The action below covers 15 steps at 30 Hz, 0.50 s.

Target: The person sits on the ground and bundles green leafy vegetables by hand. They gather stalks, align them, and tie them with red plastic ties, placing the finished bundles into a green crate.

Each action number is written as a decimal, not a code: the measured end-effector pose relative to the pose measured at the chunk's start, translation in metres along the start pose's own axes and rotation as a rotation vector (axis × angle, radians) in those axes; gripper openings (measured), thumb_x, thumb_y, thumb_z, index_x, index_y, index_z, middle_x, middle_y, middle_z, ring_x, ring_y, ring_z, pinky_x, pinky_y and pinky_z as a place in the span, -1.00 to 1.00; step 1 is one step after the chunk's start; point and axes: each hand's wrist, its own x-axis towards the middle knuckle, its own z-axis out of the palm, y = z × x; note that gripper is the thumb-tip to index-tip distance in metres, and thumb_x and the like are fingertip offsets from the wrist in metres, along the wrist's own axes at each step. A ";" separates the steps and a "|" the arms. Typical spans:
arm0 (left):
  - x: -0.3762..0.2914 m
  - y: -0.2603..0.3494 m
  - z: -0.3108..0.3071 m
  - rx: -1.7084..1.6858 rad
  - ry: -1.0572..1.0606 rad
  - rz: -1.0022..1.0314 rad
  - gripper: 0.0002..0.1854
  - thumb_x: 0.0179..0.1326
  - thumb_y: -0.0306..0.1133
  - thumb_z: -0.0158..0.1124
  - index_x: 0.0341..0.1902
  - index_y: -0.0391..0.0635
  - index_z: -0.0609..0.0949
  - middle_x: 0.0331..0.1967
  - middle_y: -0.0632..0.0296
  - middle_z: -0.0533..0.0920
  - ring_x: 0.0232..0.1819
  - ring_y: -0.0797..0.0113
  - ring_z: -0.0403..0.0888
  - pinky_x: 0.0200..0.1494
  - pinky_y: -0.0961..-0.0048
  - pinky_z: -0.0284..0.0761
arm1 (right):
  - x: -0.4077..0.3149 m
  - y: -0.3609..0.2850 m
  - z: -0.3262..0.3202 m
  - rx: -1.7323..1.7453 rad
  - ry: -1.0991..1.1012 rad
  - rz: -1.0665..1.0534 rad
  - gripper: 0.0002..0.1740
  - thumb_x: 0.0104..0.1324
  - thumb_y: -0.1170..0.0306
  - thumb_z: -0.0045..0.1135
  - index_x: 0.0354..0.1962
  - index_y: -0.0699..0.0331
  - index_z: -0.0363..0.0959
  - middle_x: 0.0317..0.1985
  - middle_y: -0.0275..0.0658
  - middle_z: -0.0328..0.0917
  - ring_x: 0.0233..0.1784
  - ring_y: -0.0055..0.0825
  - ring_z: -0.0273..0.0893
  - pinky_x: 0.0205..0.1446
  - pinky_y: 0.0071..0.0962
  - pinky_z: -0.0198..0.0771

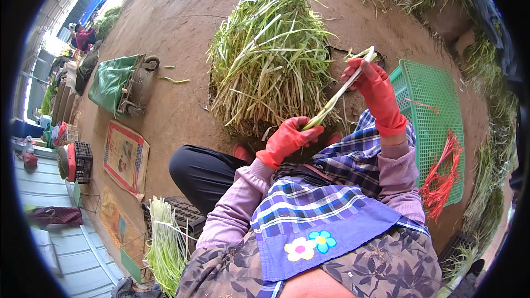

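Between my two gloved hands runs a pale green-white vegetable stalk (342, 91), slanting up to the right. My left hand (289, 138), in a red rubber glove, grips its greener lower end. My right hand (376, 91), also in a red rubber glove, holds it near the white upper end, where a loose leaf strip sticks out. In front of me lies a large heap of long-stemmed green vegetables (271, 62), with brownish stem ends facing me and leaves pointing away. I cannot tell the exact kind of vegetable.
At right, red plastic ties (443, 180) lie on an upturned green plastic basket (439, 91). By my left side, a tied bundle of stalks (165, 244) leans near a black crate (186, 211). A green-covered cart (114, 82) stands at left. Another person (83, 37) is farther off.
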 end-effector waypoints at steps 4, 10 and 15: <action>-0.012 -0.020 -0.018 -0.077 0.050 -0.076 -0.67 0.25 -0.05 0.33 -0.32 -0.09 0.65 -0.52 0.41 0.61 -0.51 0.66 0.48 -0.45 0.69 0.33 | 0.008 -0.005 -0.014 0.051 0.211 -0.122 -0.66 0.44 0.23 0.03 -0.07 0.33 0.55 -0.23 -0.23 0.66 -0.13 -0.42 0.64 -0.02 -0.47 0.50; -0.027 -0.095 -0.083 0.843 0.207 -0.334 -0.52 0.13 0.14 0.32 -0.17 -0.03 0.74 -0.34 0.19 0.74 -0.38 0.34 0.69 -0.29 0.36 0.54 | 0.026 -0.040 -0.064 0.150 0.495 -0.279 -0.68 0.41 0.24 0.07 -0.08 0.33 0.54 -0.22 -0.24 0.66 -0.13 -0.39 0.64 0.01 -0.47 0.55; -0.013 -0.134 -0.100 1.494 0.001 -0.383 -0.48 0.00 0.07 0.35 -0.05 -0.03 0.69 -0.12 -0.01 0.69 -0.07 -0.01 0.66 -0.06 0.13 0.56 | 0.033 -0.062 -0.074 0.249 0.409 -0.389 -0.66 0.41 0.22 0.08 -0.06 0.32 0.54 -0.22 -0.25 0.66 -0.15 -0.39 0.64 -0.04 -0.49 0.56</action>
